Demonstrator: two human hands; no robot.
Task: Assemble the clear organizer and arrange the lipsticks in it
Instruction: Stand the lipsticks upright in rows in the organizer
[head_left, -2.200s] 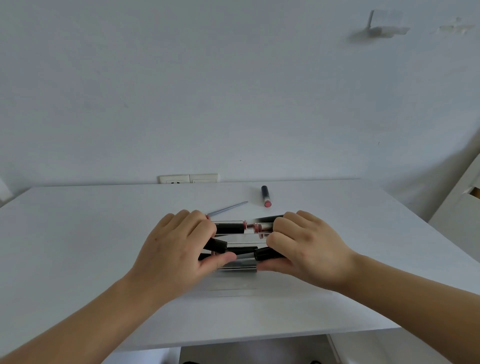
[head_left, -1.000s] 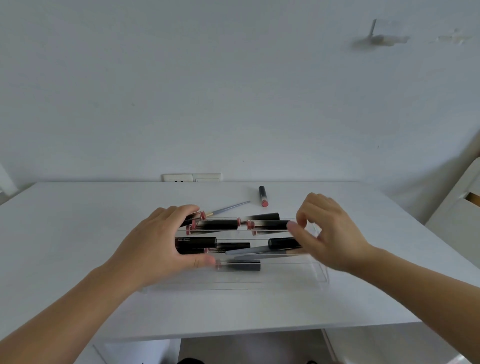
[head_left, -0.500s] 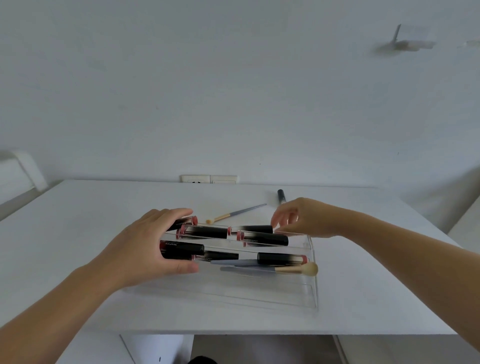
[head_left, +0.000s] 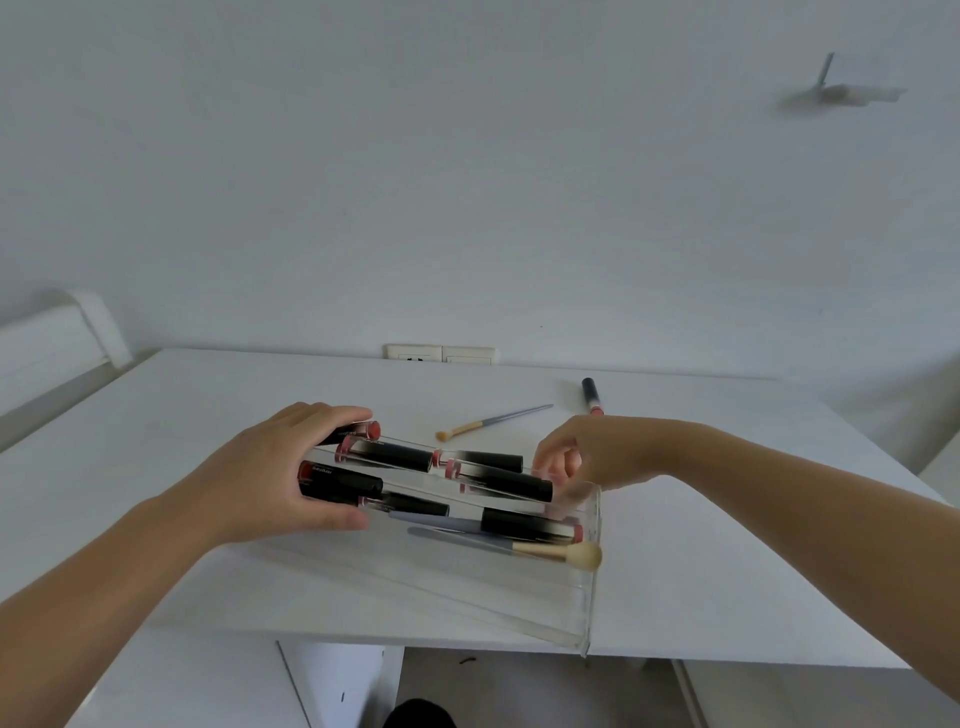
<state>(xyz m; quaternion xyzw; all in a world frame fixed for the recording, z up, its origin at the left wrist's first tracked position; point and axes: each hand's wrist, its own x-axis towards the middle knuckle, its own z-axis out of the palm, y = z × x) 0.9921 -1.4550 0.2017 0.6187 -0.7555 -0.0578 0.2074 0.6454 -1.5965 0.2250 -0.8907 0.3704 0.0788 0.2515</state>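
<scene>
The left hand (head_left: 270, 483) grips lipsticks (head_left: 343, 480) at the clear organizer's (head_left: 589, 587) left end on the desk (head_left: 156, 415); the right hand (head_left: 597, 457), fingers loosely curled and holding nothing, touches its far right corner. Arranging seems underway; next, probably fetching the stray lipstick (head_left: 591, 395) beyond.

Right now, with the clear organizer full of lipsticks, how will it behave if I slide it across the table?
The clear organizer looks like rigid, smooth plastic, so it should probably slide easily on the white table. The lipsticks are round tubes lying on their sides, so they may roll or shift inside. The makeup brush in the front row could slip too.
</scene>
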